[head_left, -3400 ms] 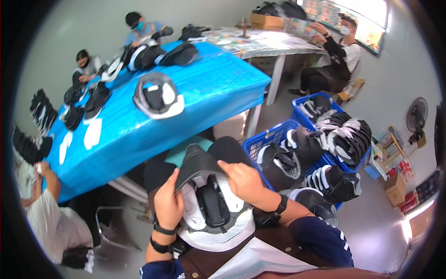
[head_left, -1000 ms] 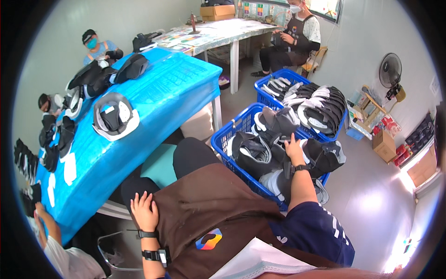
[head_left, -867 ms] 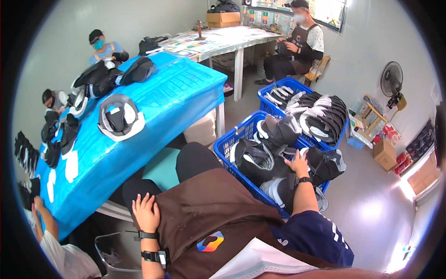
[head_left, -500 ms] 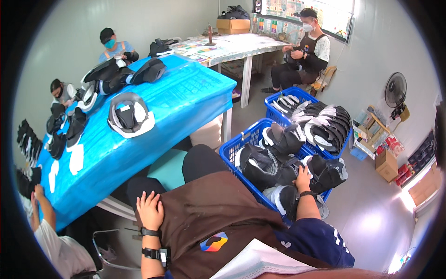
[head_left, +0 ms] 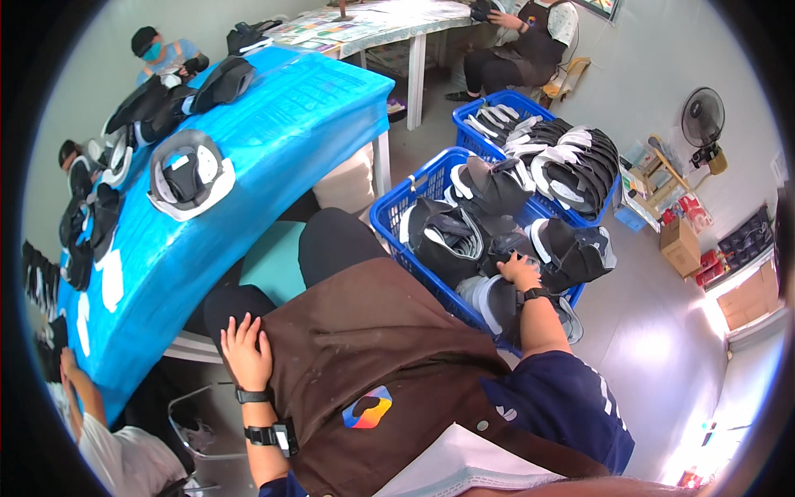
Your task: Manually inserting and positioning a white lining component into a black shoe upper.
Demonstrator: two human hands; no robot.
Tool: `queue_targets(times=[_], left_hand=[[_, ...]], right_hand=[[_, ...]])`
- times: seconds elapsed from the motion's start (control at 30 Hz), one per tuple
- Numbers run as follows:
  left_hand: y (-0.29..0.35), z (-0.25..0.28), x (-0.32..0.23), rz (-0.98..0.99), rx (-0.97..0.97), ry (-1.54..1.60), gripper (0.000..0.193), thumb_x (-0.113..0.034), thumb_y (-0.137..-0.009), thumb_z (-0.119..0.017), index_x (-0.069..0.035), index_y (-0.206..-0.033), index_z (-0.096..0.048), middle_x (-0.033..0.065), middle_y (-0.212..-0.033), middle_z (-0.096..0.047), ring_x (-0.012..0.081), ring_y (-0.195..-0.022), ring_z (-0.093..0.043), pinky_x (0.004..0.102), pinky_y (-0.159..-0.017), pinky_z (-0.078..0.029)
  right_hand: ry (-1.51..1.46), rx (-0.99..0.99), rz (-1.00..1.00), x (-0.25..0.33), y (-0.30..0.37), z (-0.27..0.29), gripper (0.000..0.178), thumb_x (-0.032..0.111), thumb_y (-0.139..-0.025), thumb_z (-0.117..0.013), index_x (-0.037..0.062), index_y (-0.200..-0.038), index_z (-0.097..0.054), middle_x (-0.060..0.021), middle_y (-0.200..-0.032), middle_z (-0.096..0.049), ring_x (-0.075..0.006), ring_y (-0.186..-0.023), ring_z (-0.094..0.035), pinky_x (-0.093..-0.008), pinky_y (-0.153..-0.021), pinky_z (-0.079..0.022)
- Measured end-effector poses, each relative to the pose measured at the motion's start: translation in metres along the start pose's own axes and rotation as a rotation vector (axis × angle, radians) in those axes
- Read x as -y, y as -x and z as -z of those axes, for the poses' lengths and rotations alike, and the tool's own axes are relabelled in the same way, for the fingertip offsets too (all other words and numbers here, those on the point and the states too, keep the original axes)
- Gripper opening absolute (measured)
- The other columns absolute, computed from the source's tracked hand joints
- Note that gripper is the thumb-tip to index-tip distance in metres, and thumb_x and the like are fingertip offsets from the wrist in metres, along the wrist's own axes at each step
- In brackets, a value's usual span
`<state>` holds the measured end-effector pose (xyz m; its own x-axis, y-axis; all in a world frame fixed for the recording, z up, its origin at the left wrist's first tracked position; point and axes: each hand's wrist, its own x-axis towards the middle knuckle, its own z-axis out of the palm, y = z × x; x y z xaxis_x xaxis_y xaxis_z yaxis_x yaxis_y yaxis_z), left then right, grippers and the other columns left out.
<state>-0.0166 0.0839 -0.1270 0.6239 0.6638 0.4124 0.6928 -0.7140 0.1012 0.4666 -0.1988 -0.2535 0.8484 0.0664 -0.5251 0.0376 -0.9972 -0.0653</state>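
Observation:
My left hand (head_left: 247,352) lies flat on my dark-clad left knee with its fingers spread, holding nothing. To the right, my right hand (head_left: 520,272) reaches into a blue plastic basket (head_left: 383,217), its fingers curled on a dark padded liner (head_left: 507,245). Around it in the basket lie several more black-and-grey padded liners, which look like helmet liners. One with a pale rim (head_left: 571,250) is just right of the hand, and a grey-edged one (head_left: 494,306) sits below the wrist. The fingertips are partly hidden against the dark padding.
A second blue basket (head_left: 474,110) behind holds liners in tight rows. On the blue-covered table (head_left: 306,108) at left stand a round liner (head_left: 186,176) and several others. Co-workers sit along the table's far side, at lower left and at the back. A fan (head_left: 702,116) stands at right.
The view has tilted downward, so the table and baskets appear higher. My right hand has shifted within the basket, and its fingers now curl on a dark liner. The left hand stays on the knee.

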Motion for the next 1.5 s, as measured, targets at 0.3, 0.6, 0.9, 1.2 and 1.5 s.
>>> queue_targets(times=[0.3,0.6,0.9,1.2,1.5], left_hand=[[-0.002,-0.001,-0.004,-0.033,-0.018,0.01,0.026,-0.017,-0.081,-0.052,-0.009,-0.103,-0.061,0.0063,-0.117,-0.054,0.03,-0.119,-0.04,0.0447,-0.102,-0.022],[0.002,0.003,0.003,-0.009,0.001,-0.01,0.027,-0.016,-0.081,-0.052,-0.008,-0.106,-0.06,0.0066,-0.119,-0.053,0.0291,-0.12,-0.039,0.0444,-0.102,-0.022],[-0.003,-0.001,0.001,0.007,0.058,-0.015,0.027,-0.016,-0.083,-0.051,-0.009,-0.108,-0.059,0.0057,-0.122,-0.051,0.0278,-0.122,-0.036,0.0432,-0.104,-0.02],[0.002,0.004,0.001,-0.019,-0.103,0.017,0.022,-0.016,-0.076,-0.057,-0.012,-0.097,-0.063,0.0056,-0.111,-0.057,0.0297,-0.113,-0.044,0.0464,-0.1,-0.026],[0.006,-0.002,0.002,0.038,-0.03,0.096,0.023,-0.023,-0.078,-0.057,-0.016,-0.099,-0.064,0.0053,-0.113,-0.057,0.0293,-0.118,-0.042,0.0489,-0.1,-0.025]], right_hand=[[-0.003,-0.093,0.011,-0.019,0.004,-0.023,0.103,0.057,-0.071,-0.058,0.0108,-0.14,0.002,-0.0183,-0.144,-0.011,-0.0471,-0.126,-0.022,-0.057,-0.101,-0.016],[0.777,0.238,0.194,-0.046,0.109,0.022,0.123,0.055,-0.055,-0.074,0.0232,-0.139,0.01,-0.0085,-0.147,-0.001,-0.0491,-0.128,-0.008,-0.0671,-0.095,-0.017],[0.777,0.17,0.25,-0.064,0.062,0.022,0.11,0.036,-0.056,-0.079,0.0236,-0.14,-0.01,-0.0091,-0.146,-0.01,-0.0417,-0.126,-0.024,-0.0623,-0.095,-0.023],[0.683,-0.007,0.382,-0.064,0.051,-0.007,0.087,0.032,-0.059,-0.073,0.0171,-0.133,-0.029,-0.0128,-0.132,-0.036,-0.0393,-0.118,-0.038,-0.0609,-0.088,-0.03],[0.376,-0.318,1.27,0.072,0.18,0.049,0.05,0.033,-0.076,-0.06,0.0042,-0.116,-0.05,-0.0156,-0.111,-0.056,-0.031,-0.099,-0.055,-0.0418,-0.087,-0.039]])
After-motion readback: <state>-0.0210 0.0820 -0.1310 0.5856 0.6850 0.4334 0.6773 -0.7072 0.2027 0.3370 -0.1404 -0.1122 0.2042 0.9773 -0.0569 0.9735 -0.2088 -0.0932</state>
